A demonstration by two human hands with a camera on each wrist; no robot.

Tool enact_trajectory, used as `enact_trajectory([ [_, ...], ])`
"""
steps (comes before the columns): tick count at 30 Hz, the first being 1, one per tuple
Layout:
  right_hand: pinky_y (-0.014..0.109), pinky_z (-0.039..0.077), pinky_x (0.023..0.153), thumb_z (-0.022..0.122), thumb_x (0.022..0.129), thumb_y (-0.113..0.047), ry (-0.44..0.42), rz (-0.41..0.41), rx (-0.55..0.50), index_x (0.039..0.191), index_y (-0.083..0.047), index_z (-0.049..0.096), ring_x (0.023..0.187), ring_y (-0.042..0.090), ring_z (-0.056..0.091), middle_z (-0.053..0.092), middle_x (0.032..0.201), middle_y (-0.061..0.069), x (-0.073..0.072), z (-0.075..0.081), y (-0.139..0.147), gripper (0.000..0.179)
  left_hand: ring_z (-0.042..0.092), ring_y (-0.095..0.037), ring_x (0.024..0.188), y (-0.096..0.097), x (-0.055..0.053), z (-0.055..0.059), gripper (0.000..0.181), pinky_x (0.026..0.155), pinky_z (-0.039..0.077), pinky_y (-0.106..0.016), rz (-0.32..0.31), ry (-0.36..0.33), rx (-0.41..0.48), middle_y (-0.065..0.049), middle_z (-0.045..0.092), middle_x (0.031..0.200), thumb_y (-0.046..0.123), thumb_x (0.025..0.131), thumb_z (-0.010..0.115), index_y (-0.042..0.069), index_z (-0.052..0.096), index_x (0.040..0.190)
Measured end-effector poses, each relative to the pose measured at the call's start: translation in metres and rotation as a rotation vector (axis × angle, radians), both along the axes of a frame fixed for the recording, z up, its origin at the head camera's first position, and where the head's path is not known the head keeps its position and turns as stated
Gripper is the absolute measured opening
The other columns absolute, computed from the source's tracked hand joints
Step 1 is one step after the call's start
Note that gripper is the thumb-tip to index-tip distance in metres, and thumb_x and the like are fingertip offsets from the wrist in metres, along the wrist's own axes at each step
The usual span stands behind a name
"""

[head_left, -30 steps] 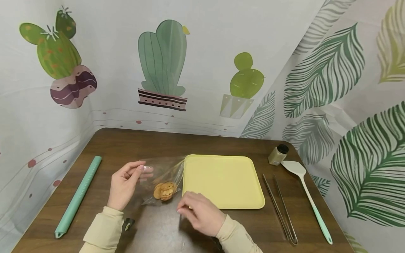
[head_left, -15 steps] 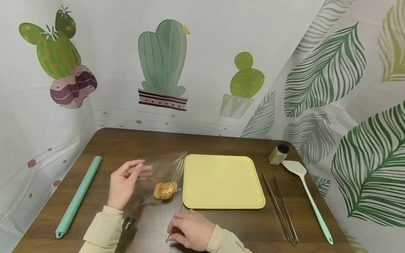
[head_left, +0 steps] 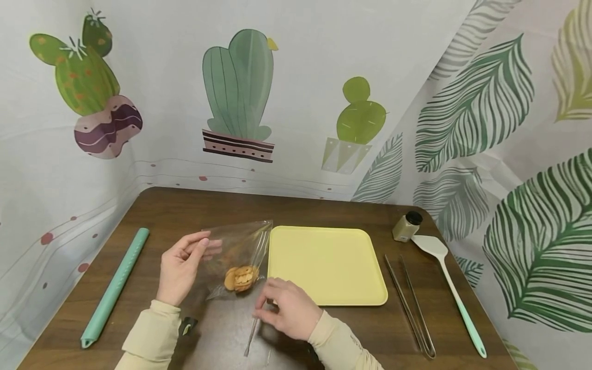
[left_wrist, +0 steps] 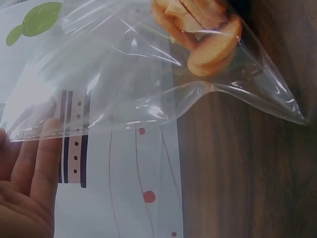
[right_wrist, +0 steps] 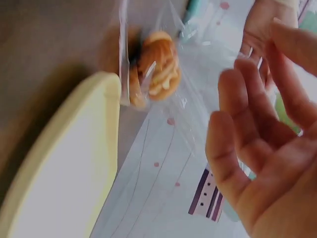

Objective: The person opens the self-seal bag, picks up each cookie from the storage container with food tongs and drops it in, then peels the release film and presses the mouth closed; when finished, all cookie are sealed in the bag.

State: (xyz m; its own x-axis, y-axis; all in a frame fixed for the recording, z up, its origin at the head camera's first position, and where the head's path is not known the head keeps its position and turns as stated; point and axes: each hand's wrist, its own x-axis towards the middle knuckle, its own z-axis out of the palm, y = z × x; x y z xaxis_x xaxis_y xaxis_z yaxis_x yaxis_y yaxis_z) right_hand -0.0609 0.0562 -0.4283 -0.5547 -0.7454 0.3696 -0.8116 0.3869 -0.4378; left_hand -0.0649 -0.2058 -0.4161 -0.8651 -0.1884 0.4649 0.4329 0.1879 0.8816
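My left hand (head_left: 182,264) pinches the upper left edge of a clear plastic bag (head_left: 252,236). The bag's film spreads across the left wrist view. A bunch of round golden-brown biscuits (head_left: 241,278) lies in its lower part. My right hand (head_left: 289,308) is over the table, to the right of the bag and in front of the yellow tray's (head_left: 326,264) near left corner. From its pinched thumb and index finger a thin strip (head_left: 250,339) slants down. In the right wrist view the thumb and index tips meet, but the strip cannot be made out there.
A green rolled tube (head_left: 115,288) lies along the left side of the brown table (head_left: 213,210). Right of the tray are metal tongs (head_left: 411,308), a spatula (head_left: 453,288) with a white blade, and a small black-lidded jar (head_left: 407,226) at the back.
My right hand first came toward the near edge and leftward, then went back up and right; the thin strip came into view below its fingers. The bag's top rose slightly. My left hand stayed nearly still.
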Motion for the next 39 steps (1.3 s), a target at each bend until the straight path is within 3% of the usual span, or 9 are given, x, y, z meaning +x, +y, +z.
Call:
enact_trajectory([
  [5,0.029,0.053,0.073,0.071,0.09,-0.023,-0.16,-0.17,-0.178,0.097,-0.015,0.063,0.085,0.011,0.058,0.06,0.092,-0.008,-0.019,0.007,-0.002,0.013,0.072,-0.022,0.083,-0.001,-0.002,-0.005,0.025,0.071,0.058,-0.03,-0.002,0.01,0.016,-0.025,0.07,0.099,0.002,0.099,0.054,-0.006,0.06,0.122],
  [10,0.039,0.052,0.072,0.066,0.094,-0.027,-0.248,-0.319,-0.338,0.123,-0.005,0.057,0.091,0.02,0.057,0.058,0.103,0.005,-0.052,0.005,-0.008,0.037,0.072,-0.02,0.084,-0.001,-0.001,-0.005,0.027,0.071,0.058,-0.028,-0.006,0.013,0.037,-0.024,0.07,0.1,0.001,0.099,0.054,-0.007,0.059,0.124],
  [13,0.041,0.051,0.077,0.062,0.097,-0.031,-0.319,-0.345,-0.374,0.132,-0.006,0.054,0.099,0.023,0.056,0.058,0.112,0.009,-0.069,0.001,-0.011,0.044,0.072,-0.02,0.084,-0.002,-0.002,-0.006,0.028,0.071,0.058,-0.028,-0.01,0.001,0.038,-0.023,0.07,0.1,0.002,0.099,0.054,-0.007,0.058,0.125],
  [17,0.039,0.051,0.081,0.062,0.097,-0.031,-0.401,-0.312,-0.396,0.127,-0.01,0.062,0.104,0.021,0.057,0.062,0.117,0.005,-0.082,0.002,-0.017,0.037,0.072,-0.022,0.084,-0.003,-0.002,-0.008,0.028,0.072,0.058,-0.031,-0.01,-0.016,0.047,-0.022,0.071,0.1,0.004,0.099,0.054,-0.006,0.058,0.125],
  [23,0.039,0.052,0.076,0.066,0.094,-0.027,-0.441,-0.303,-0.477,0.104,-0.009,0.07,0.094,0.017,0.061,0.068,0.099,0.002,-0.089,0.003,-0.026,0.021,0.071,-0.024,0.089,-0.008,-0.001,-0.015,0.033,0.08,0.056,-0.028,-0.057,-0.086,0.088,-0.017,0.071,0.105,0.006,0.096,0.061,-0.004,0.057,0.127],
  [26,0.036,0.052,0.074,0.068,0.093,-0.026,-0.449,-0.324,-0.503,0.096,-0.008,0.07,0.09,0.017,0.062,0.069,0.094,0.002,-0.091,0.003,-0.029,0.018,0.069,-0.019,0.098,-0.01,-0.001,-0.02,0.033,0.083,0.053,-0.023,-0.083,-0.138,0.053,-0.015,0.07,0.11,0.008,0.093,0.066,-0.001,0.061,0.124],
  [30,0.033,0.051,0.075,0.069,0.092,-0.025,-0.473,-0.337,-0.529,0.095,-0.008,0.07,0.09,0.017,0.062,0.069,0.093,0.002,-0.091,0.001,-0.031,0.017,0.068,-0.018,0.1,-0.013,-0.001,-0.025,0.023,0.082,0.053,-0.023,-0.066,-0.154,-0.024,-0.012,0.072,0.108,0.015,0.094,0.066,0.003,0.069,0.113],
  [33,0.031,0.048,0.074,0.069,0.092,-0.021,-0.488,-0.332,-0.553,0.095,-0.006,0.069,0.089,0.019,0.062,0.071,0.092,0.005,-0.09,0.002,-0.032,0.015,0.07,-0.02,0.095,-0.013,0.0,-0.025,0.02,0.08,0.055,-0.026,-0.037,-0.154,-0.027,-0.011,0.073,0.103,0.017,0.096,0.064,0.003,0.07,0.109],
  [39,0.024,0.047,0.073,0.066,0.093,-0.009,-0.483,-0.289,-0.579,0.095,0.002,0.065,0.084,0.031,0.066,0.072,0.086,0.016,-0.074,0.028,-0.031,0.012,0.072,-0.025,0.086,-0.015,0.002,-0.02,0.023,0.075,0.058,-0.032,-0.058,-0.138,0.055,-0.016,0.073,0.099,0.013,0.098,0.06,-0.007,0.065,0.108],
])
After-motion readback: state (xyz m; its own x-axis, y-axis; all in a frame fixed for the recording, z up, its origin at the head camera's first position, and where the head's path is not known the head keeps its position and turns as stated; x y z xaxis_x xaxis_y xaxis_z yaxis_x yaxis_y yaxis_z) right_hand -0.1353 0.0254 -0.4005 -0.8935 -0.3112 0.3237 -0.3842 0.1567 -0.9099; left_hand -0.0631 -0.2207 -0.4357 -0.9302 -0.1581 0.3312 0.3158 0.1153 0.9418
